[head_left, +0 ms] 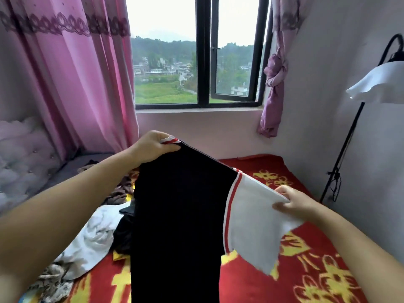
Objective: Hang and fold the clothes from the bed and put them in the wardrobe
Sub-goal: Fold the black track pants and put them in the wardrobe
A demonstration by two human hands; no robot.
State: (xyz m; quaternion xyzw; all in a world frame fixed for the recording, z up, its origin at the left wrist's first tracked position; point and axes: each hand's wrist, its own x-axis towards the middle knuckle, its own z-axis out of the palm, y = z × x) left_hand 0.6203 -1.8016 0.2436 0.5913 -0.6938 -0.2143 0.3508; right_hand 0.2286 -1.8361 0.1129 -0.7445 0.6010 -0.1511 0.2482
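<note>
Clothes from the bed are being sorted one at a time, and a black top (181,211) with white sleeves and red-striped trim is hanging in the air above the red flowered blanket (306,270), held up between both hands. In the head view, the left hand (153,145) is pinching the striped cuff at the upper corner, its grip curled round the fabric, while the right hand (293,202) is pinching the edge of the white sleeve (251,219), thumb over fingers. By my reading, the garment is being shaken out and squared, the opening of either a fold or a hanging; no hanger and no wardrobe are showing here. The next move is likely calling for levelling the two held corners, since the left one is sitting higher, then laying the top flat. Open blanket is lying to the right, toward the wall and the floor lamp (371,84); to the left a heap of other clothes (91,237) is crowding the bed, so the right side is looking freer.
</note>
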